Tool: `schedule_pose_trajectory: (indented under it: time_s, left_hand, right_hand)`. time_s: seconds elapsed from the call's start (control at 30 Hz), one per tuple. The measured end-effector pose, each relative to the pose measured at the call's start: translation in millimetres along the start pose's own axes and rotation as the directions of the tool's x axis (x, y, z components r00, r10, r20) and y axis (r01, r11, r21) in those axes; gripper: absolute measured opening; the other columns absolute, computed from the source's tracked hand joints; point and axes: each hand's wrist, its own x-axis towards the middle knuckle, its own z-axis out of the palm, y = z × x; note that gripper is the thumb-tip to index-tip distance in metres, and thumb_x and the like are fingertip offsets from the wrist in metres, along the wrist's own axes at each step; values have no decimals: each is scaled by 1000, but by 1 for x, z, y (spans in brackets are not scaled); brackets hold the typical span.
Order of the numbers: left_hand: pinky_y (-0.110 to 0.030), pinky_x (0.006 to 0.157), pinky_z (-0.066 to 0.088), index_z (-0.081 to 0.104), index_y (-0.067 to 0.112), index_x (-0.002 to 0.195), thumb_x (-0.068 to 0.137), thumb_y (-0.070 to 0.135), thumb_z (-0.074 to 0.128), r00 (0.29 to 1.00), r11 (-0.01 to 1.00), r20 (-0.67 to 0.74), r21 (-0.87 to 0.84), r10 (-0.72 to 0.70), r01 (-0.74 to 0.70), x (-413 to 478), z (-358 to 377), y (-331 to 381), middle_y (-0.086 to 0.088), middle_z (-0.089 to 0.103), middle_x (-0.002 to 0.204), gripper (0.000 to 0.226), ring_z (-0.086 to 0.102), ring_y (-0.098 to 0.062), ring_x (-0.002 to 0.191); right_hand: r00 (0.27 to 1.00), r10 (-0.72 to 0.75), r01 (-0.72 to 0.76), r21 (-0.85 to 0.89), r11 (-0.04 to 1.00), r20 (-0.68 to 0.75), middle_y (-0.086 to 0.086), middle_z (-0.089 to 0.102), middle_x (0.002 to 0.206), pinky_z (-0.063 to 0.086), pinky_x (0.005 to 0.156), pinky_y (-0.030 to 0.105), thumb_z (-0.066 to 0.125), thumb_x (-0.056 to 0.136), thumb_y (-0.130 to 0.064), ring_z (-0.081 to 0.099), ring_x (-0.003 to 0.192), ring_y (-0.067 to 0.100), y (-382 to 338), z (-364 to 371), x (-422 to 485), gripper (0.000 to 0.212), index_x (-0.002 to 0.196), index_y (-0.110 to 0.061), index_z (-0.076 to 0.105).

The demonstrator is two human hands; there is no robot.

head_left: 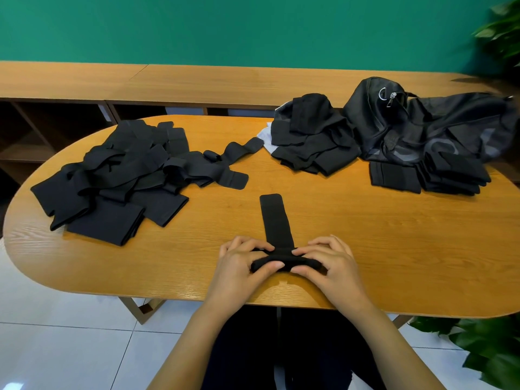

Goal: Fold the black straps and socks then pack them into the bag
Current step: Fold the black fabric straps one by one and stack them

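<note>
Black strap (275, 218) lies flat on the table (365, 237), centre & near the front edge. It's a long, narrow band of matte woven fabric w/ a squared far tip, corners slightly rounded. Its near end is rolled into a thick crosswise bundle. L hand (239, 263) & R hand (330, 263) both grip that bundle, fingers curled over the top, thumbs pressing its near side, the two sets of fingertips close together over the strap's middle. Table is an oval wooden top, light brown w/ visible grain. To the left, well apart from the hands, sits a loose pile (126, 170) of black straps & socks, tangled, w/ tab ends trailing toward the centre. At far right-centre a folded stack (312, 147) of black pieces rests on a white sheet (266, 136). Just right of it is the bag (422, 128): black, semi-sheer mesh, slumped, w/ a metal zip pull (392, 98) & ring on top. A second stack (422, 175) of folded black pieces lies against the bag's front, btwn bag & the person. Behind are a wooden shelf unit (197, 83) & green wall (225, 29). A leafy plant (484, 353) stands at lower right.
</note>
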Motion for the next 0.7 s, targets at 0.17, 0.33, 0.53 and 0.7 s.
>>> schedule_pose_trajectory:
  time_s: [0.17, 0.33, 0.53, 0.7]
  left_hand:
    - [-26, 99, 25, 72, 36, 105, 76, 72, 53, 1000, 1000, 23, 13, 0, 0, 0, -1, 0, 28, 60, 113, 51, 41, 2, 118]
    - [-25, 99, 25, 68, 42, 101, 79, 66, 56, 999, 999, -30, -29, -16, 15, 0, 0, -1, 33, 59, 106, 35, 43, 5, 114]
    - [-24, 102, 21, 65, 46, 100, 81, 65, 56, 998, 997, -52, -76, -37, 33, -1, -2, 1, 34, 56, 114, 29, 47, 2, 113]
    - [-27, 110, 15, 67, 47, 93, 82, 59, 54, 998, 997, -64, -72, -28, 23, -3, 0, 0, 32, 65, 97, 21, 50, 1, 112]
  right_hand:
    - [999, 17, -17, 15, 1000, -38, -51, 50, 102, 18, 105, 24, 54, 77, -63, 35, 115, -22, -2, -1, 0, 36, 96, -38, 72]
    - [999, 32, -32, -14, 999, 22, -49, 53, 104, 20, 106, 25, 58, 73, -70, 35, 118, -15, -4, -4, 0, 43, 98, -38, 74]
    - [996, 84, -84, 19, 996, -2, -36, 45, 101, 18, 106, 32, 59, 75, -51, 14, 113, -35, -11, -6, -2, 38, 105, -31, 72]
    - [983, 180, -180, 17, 983, 33, -16, 52, 115, 13, 108, 25, 52, 75, -56, 18, 108, -23, -7, -4, -2, 46, 104, -27, 72]
